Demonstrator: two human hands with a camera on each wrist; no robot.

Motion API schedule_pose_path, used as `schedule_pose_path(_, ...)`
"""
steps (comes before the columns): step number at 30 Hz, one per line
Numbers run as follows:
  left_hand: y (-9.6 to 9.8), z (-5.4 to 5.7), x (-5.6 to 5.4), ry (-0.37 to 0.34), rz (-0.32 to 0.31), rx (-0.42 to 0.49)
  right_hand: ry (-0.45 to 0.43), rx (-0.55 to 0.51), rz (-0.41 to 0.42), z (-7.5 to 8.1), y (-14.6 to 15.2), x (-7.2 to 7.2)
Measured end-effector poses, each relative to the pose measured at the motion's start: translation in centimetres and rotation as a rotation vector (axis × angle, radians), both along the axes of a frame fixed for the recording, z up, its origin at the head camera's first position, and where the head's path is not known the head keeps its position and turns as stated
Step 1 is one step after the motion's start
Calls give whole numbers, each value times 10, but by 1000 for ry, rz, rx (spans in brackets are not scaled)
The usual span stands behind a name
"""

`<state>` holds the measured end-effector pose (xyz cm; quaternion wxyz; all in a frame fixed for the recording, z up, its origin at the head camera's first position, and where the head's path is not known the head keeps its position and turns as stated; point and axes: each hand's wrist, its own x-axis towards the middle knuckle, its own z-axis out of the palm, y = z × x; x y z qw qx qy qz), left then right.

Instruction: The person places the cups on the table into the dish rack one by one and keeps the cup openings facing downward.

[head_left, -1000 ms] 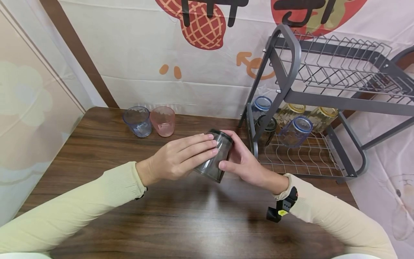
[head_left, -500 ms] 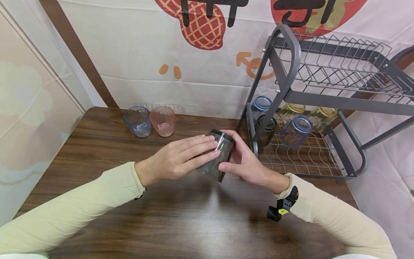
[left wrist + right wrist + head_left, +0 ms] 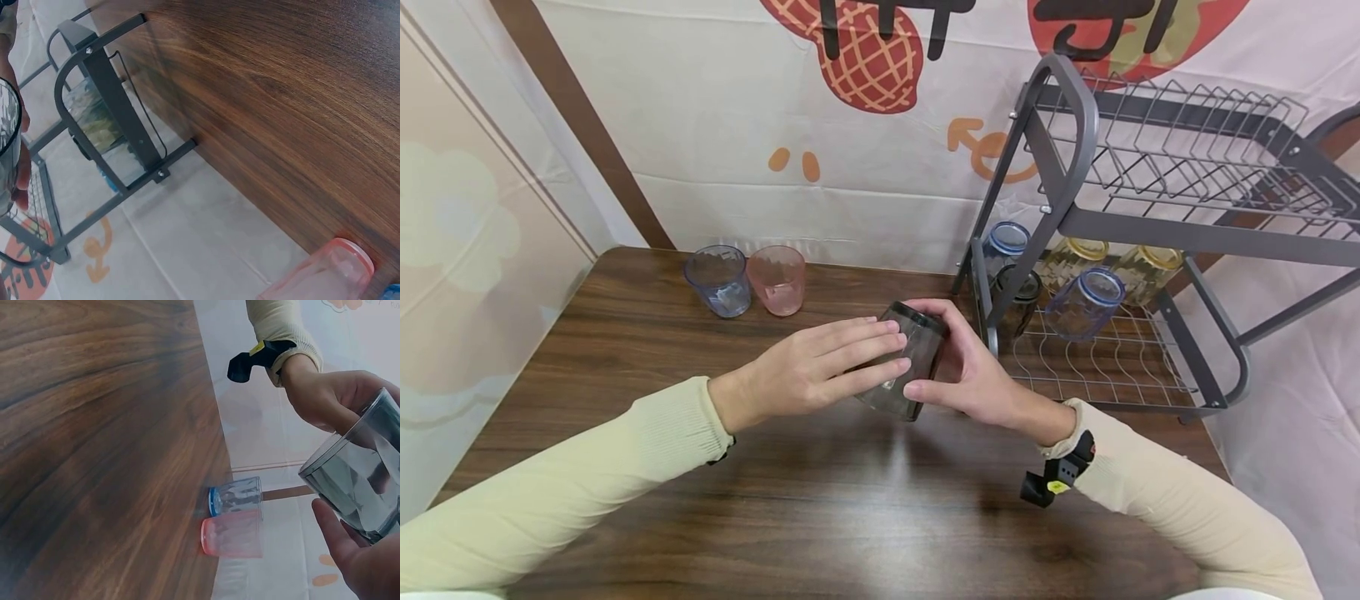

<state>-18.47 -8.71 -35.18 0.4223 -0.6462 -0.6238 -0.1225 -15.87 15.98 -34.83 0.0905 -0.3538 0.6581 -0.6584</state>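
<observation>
Both hands hold a dark grey clear glass (image 3: 927, 337), tilted above the table in the head view. My left hand (image 3: 812, 367) grips it from the left, its fingers laid across the side. From the right, my right hand (image 3: 973, 379) holds it with the thumb low on the front and the fingers round the far side by the thick dark end. In the right wrist view, the glass (image 3: 359, 487) lies between the left hand (image 3: 319, 400) and the right hand (image 3: 369, 569). Only part of the glass (image 3: 7, 137) shows at the left wrist view's edge.
A blue glass (image 3: 721, 283) and a pink glass (image 3: 778, 282) stand at the back left of the wooden table (image 3: 820, 517). To the right is a two-tier metal rack (image 3: 1067, 200); its lower shelf bears several upturned glasses, including a blue one (image 3: 1086, 304).
The grey glass has turned slightly between the hands, its thick dark end shifting a little to the right. The hands stay almost in place; the other glasses have not moved.
</observation>
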Motion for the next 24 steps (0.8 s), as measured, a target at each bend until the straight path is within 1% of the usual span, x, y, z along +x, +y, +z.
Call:
schedule_pose_path(6,-2,0,0,23,17,-17,104,45,-8,1,4,-2)
schedule_pose_path(11,-2,0,0,59,40,-21,150,74,-6,3,6,-2)
schedule_pose_path(19,-4,0,1,81,78,-60,233,148,-48,6,8,-3)
schedule_pose_path(24,-7,-1,1,94,99,-84,325,208,-85,7,10,-4)
